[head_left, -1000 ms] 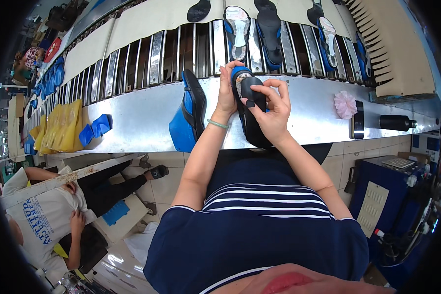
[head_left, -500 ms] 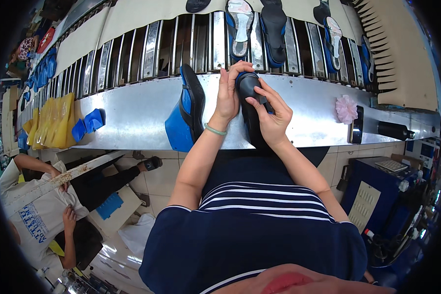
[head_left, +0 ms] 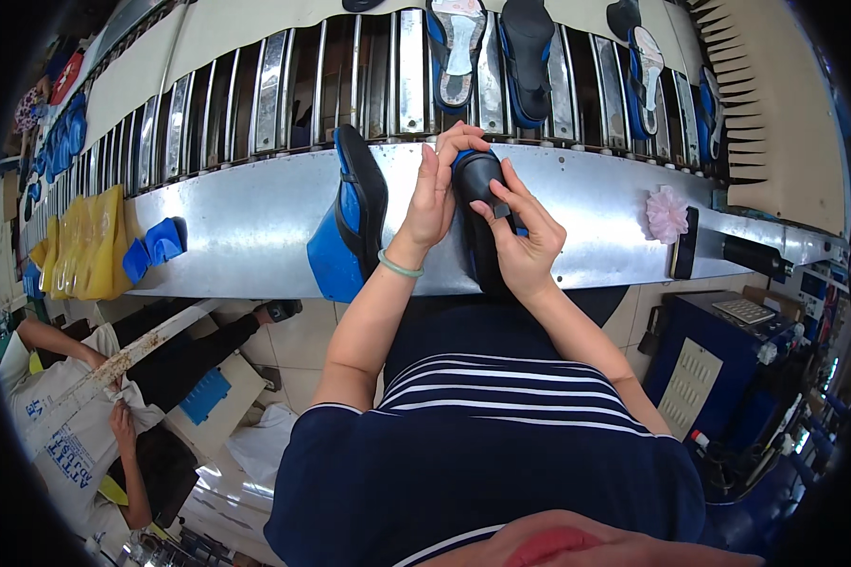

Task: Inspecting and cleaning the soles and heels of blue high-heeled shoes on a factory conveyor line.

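Observation:
Between my two hands is a black shoe (head_left: 478, 170) on a blue last, sole side up, over the metal ledge. My left hand (head_left: 431, 197) lies along its left side, fingers bent over the far end. My right hand (head_left: 528, 236) grips it from the right, with thumb and fingers around a small block-like heel part. The fingers partly cover that part. Left of my left hand, a second black shoe (head_left: 363, 184) rests on its side on a blue last (head_left: 334, 257).
Beyond the ledge (head_left: 246, 222) runs a roller conveyor (head_left: 279, 90) carrying several shoes (head_left: 527, 57). Yellow sheets (head_left: 93, 241) and blue pieces (head_left: 164, 243) lie left. A pink scrunchie (head_left: 667, 214), a phone (head_left: 685, 248) and a black bottle (head_left: 755, 255) are right. A co-worker (head_left: 76, 416) sits lower left.
My right fingers have shifted slightly on the shoe, uncovering more of its rounded far end. My left hand keeps its place against it. The whole view has turned a little.

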